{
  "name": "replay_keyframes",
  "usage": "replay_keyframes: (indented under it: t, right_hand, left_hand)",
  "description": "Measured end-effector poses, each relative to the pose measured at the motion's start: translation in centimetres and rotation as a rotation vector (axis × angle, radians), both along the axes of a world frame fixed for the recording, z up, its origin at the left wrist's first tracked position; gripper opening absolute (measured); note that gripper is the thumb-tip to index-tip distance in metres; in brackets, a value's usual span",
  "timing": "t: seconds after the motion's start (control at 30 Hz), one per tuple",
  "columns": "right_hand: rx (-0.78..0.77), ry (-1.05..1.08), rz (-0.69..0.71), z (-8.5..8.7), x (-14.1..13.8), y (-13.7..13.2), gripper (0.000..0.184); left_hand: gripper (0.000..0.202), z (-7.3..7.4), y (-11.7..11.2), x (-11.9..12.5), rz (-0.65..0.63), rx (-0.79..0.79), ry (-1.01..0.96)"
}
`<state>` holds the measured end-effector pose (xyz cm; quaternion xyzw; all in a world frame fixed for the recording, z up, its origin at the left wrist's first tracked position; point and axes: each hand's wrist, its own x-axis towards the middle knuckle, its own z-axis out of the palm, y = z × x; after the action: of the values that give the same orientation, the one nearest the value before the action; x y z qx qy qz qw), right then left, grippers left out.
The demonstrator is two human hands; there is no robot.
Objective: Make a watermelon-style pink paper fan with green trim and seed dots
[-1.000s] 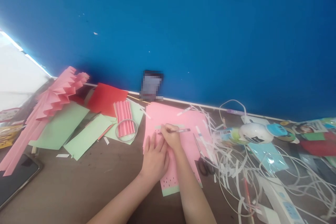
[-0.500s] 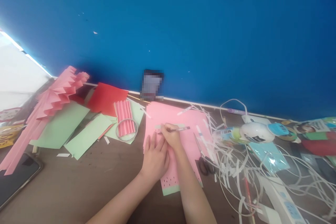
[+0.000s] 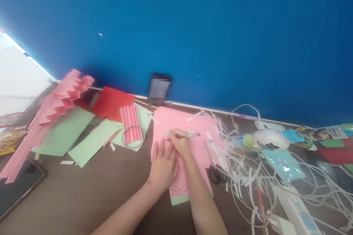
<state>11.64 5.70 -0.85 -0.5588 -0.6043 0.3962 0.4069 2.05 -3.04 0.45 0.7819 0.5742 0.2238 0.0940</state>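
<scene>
Dark-flecked pink paper strip (image 3: 181,187), pale green near edge

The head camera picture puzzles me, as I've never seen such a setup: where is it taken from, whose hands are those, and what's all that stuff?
There is no machine at work here. A person wears the camera on their head, so you look forward and down at their own bare hands. The left hand lies spread on pink paper with a green edge. The right hand holds a pen, tip down near the left fingers.

On the brown table, to the left, are green paper, red paper and a phone. To the right are scissors, a white bottle and a power strip. Behind stands a blue wall.
</scene>
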Motion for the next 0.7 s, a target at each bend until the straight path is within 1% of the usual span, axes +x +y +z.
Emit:
replay_keyframes:
  t: [0.43, 0.7]
  right_hand:
    - [-0.011, -0.003, 0.003, -0.11, 0.04, 0.05, 0.036]
    - [-0.011, -0.014, -0.002, 0.15, -0.05, -0.02, 0.037]
  left_hand:
    - [0.048, 0.00, 0.01, 0.09, 0.001, -0.012, 0.034]
    - [0.047, -0.02, 0.07, 0.09, 0.000, -0.013, 0.038]
